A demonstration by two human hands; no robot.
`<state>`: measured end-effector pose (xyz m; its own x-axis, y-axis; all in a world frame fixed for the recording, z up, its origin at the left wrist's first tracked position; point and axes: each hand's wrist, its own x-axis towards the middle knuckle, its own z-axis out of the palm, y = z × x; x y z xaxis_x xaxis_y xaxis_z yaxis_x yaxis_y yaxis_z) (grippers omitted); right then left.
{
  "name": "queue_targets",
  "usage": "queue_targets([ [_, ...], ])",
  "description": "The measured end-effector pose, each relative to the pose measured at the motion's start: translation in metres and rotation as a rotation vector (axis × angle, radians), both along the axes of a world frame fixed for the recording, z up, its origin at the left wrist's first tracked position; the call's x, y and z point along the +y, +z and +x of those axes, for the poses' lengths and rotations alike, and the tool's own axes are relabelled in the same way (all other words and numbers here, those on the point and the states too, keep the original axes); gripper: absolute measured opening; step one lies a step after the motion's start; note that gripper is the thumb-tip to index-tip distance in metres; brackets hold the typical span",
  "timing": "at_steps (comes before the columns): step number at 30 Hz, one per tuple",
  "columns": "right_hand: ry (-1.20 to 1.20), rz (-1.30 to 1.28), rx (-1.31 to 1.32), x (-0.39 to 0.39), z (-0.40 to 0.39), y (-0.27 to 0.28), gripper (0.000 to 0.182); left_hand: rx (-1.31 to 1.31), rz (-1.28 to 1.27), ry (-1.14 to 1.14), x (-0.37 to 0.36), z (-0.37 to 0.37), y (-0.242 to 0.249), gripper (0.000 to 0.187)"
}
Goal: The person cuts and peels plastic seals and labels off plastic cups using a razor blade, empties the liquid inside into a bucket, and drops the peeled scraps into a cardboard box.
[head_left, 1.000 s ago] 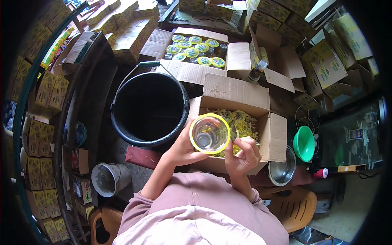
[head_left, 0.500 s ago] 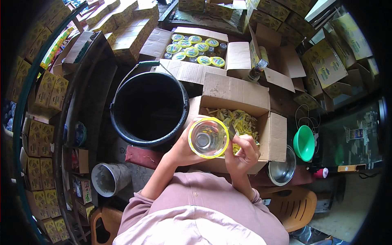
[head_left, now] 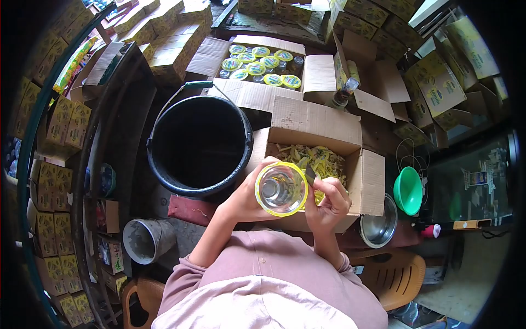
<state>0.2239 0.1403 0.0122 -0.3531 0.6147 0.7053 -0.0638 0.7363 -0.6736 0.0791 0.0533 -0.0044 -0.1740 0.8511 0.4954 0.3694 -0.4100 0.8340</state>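
Observation:
My left hand is closed around a clear cup with a yellow strip at its rim, its open mouth facing me. I can see down to the bottom through the mouth. Between the thumb and fingers of my right hand is a small dark flat blade, held against or very near the right side of the rim. Beneath my hands stands an open cardboard box with many yellow scraps inside.
A black bucket stands left of the box. Behind is a carton of cups with yellow-green lids. A bottle stands at back right. A green bowl and metal bowl are at right, a grey bucket at lower left.
The cup has shifted very slightly right and down in my left hand. My right hand and the blade have moved a little to the right along with it.

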Motion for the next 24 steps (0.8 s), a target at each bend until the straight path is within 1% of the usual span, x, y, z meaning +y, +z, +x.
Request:
queue_targets([
  [2,-0.003,-0.017,-0.002,-0.002,0.002,-0.002,0.021,-0.027,0.005,0.065,-0.003,0.002,-0.004,0.071],
  [5,-0.007,-0.024,-0.023,-0.004,0.002,-0.004,0.017,0.015,-0.034,0.012,-0.002,-0.002,-0.005,0.078],
  [8,-0.02,-0.014,-0.029,-0.003,0.001,-0.004,0.016,0.077,-0.057,-0.009,-0.002,-0.001,-0.003,0.08],
  [11,-0.011,-0.001,-0.032,0.0,0.0,-0.004,0.016,-0.101,-0.138,-0.065,-0.004,0.004,-0.005,0.073],
  [12,0.003,-0.016,-0.035,0.0,0.001,-0.005,0.016,-0.147,-0.127,-0.087,-0.004,0.003,-0.005,0.07],
  [15,0.014,-0.049,-0.035,0.001,0.002,-0.005,0.017,-0.125,-0.019,-0.084,-0.001,0.003,-0.002,0.081],
  [18,-0.029,-0.041,-0.011,-0.003,0.001,0.0,0.018,0.05,0.074,0.116,0.006,0.005,-0.013,0.079],
  [21,-0.064,0.0,0.006,-0.004,0.0,-0.002,0.017,0.091,0.097,0.195,0.006,0.004,-0.011,0.075],
  [22,-0.077,0.016,0.005,-0.005,0.0,-0.003,0.017,0.038,0.084,0.178,0.006,0.004,-0.011,0.075],
  [24,-0.099,0.035,0.005,-0.006,0.001,-0.004,0.017,0.054,0.066,0.211,0.005,0.004,-0.01,0.075],
])
